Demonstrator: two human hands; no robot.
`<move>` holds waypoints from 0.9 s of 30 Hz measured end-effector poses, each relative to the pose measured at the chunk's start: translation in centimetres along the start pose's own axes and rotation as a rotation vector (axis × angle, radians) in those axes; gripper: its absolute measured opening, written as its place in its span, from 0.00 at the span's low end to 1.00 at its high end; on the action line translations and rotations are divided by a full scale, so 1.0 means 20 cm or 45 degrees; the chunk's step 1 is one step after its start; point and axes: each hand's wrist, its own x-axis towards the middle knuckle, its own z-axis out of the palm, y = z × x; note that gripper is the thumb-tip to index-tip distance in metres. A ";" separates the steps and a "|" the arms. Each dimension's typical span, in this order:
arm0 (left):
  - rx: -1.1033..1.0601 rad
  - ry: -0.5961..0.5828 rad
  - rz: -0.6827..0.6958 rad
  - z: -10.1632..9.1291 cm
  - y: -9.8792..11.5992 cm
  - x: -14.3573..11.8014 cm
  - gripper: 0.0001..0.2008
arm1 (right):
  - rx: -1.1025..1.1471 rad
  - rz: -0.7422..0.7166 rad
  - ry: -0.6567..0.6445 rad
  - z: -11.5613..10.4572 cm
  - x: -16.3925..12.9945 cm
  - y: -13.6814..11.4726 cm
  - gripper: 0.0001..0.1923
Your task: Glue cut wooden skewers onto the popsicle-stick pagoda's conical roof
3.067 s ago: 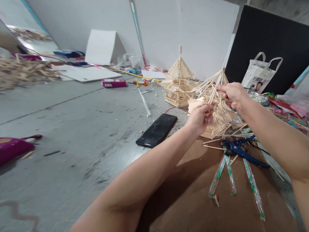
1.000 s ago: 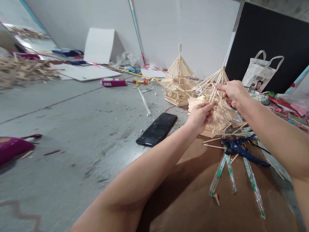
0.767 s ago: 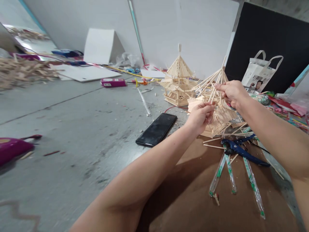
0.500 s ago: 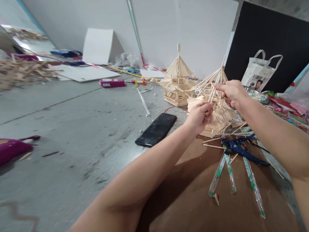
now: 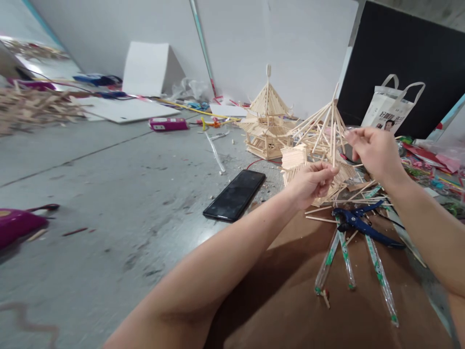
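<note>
Head: left hand [image 5: 312, 183] pinches a stick [image 5: 333, 140], likely fragile, best held by its near end; right hand [image 5: 378, 151], grip unclear.

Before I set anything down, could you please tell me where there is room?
The widest mostly bare patch is grey floor between the left-edge purple tool and black phone. A smaller one: brown sheet between the left forearm and plastic sleeves. Near the left hand and right hand crowd the front stick model, loose sticks and blue cutter.
</note>
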 end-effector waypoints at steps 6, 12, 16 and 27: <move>0.424 -0.070 0.134 0.11 -0.10 -0.08 0.10 | 0.081 -0.092 -0.210 -0.04 -0.32 0.12 0.13; 0.751 -0.157 0.037 0.12 -0.13 -0.10 0.07 | -0.133 -0.227 -0.234 -0.10 -0.40 0.26 0.11; 0.601 -0.071 -0.165 0.07 -0.09 -0.09 0.18 | -0.356 -0.537 -0.427 -0.12 -0.40 0.35 0.10; 1.365 -0.278 -0.035 0.07 -0.17 -0.19 0.12 | -0.514 -0.629 -0.484 -0.09 -0.42 0.38 0.13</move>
